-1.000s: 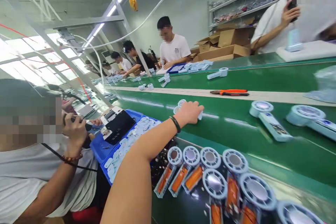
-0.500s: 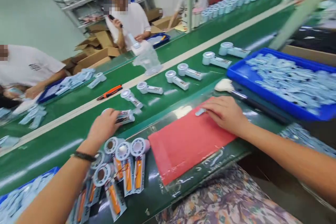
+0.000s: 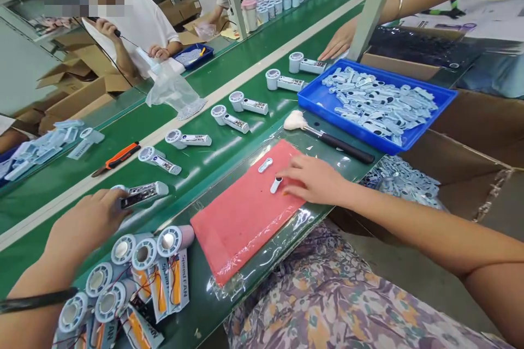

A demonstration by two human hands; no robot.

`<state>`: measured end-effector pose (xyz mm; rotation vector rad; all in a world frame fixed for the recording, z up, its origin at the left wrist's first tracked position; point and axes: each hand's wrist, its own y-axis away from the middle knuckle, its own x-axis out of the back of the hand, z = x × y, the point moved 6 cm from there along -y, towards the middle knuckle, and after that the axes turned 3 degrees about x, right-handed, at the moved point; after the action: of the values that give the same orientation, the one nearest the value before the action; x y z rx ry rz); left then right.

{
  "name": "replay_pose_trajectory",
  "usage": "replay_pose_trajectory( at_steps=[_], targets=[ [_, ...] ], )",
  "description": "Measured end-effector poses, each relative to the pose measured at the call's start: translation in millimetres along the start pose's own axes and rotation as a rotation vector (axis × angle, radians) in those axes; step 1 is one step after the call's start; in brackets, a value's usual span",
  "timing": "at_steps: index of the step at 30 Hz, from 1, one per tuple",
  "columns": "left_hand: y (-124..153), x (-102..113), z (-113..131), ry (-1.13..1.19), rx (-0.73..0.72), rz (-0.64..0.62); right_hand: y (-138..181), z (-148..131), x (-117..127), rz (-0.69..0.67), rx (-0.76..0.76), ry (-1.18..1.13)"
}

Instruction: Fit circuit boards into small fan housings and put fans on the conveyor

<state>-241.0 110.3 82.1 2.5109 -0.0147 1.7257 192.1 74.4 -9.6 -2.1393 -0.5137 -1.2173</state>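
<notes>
**A:** What's your right hand up to?

**B:** It's staying open, fingers spread, with the fingertips just beside a small white part on the pink mat.

**A:** And the left hand?

**B:** It's curling over a fan lying on the belt, but I can't tell if it's really gripping. The carded fans are sitting just below that hand.

**A:** Any tip for working neatly?

**B:** Sure, keeping those fingertips light so the small parts aren't skidding around.

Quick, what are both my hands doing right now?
Left hand: closed on a handheld fan.
Right hand: open, holding nothing, fingers beside a small white part.
</notes>
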Motion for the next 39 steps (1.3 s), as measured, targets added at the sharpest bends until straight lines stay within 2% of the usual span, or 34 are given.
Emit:
replay_pose_trajectory(
  at_steps=[3, 6, 8, 10, 13, 16, 20, 23, 25, 29, 32, 35, 39],
  targets=[
    [20.1, 32.7, 50.0, 0.068, -0.011, 0.050, -13.7, -21.4, -21.5, -0.068, 0.070, 0.081],
    [54.9, 52.5, 114.9, 0.217, -0.019, 0.133, -14.3, -35.0, -34.0, -0.040, 0.173, 0.078],
    [74.1, 51.2, 159.9, 0.335, -0.091, 0.178, -8.7, -32.9, -33.9, 0.039, 0.261, 0.016],
    [85.4, 39.0, 196.5, 0.410, -0.167, 0.188, -3.1, -21.5, -31.6, 0.121, 0.329, -0.030],
    [90.2, 15.1, 227.6, 0.465, -0.215, 0.149, 2.0, -0.8, -31.4, 0.152, 0.333, -0.006],
    [86.8, 1.8, 235.6, 0.559, -0.227, 0.123, 3.0, 14.1, -31.7, 0.112, 0.229, 0.011],
    [81.8, 2.9, 231.9, 0.687, -0.274, 0.175, 0.1, 19.5, -23.3, 0.070, 0.103, 0.098],
    [81.7, 5.2, 228.4, 0.760, -0.303, 0.218, -3.3, 9.2, -7.8, 0.070, 0.016, 0.035],
    [81.8, 4.5, 226.3, 0.800, -0.309, 0.239, -7.3, -7.0, 1.1, 0.080, -0.026, -0.057],
    [82.6, 5.2, 224.8, 0.849, -0.333, 0.299, -19.4, -55.7, -0.5, 0.051, 0.099, -0.122],
    [84.3, 9.0, 225.0, 0.904, -0.329, 0.338, -23.0, -76.3, -9.3, 0.051, 0.183, -0.076],
    [86.5, 10.9, 228.6, 0.951, -0.290, 0.335, -20.6, -77.8, -12.7, 0.061, 0.211, -0.071],
    [84.3, 3.6, 237.3, 0.969, -0.233, 0.283, -16.7, -63.1, -17.3, 0.062, 0.181, -0.134]
  ],
)
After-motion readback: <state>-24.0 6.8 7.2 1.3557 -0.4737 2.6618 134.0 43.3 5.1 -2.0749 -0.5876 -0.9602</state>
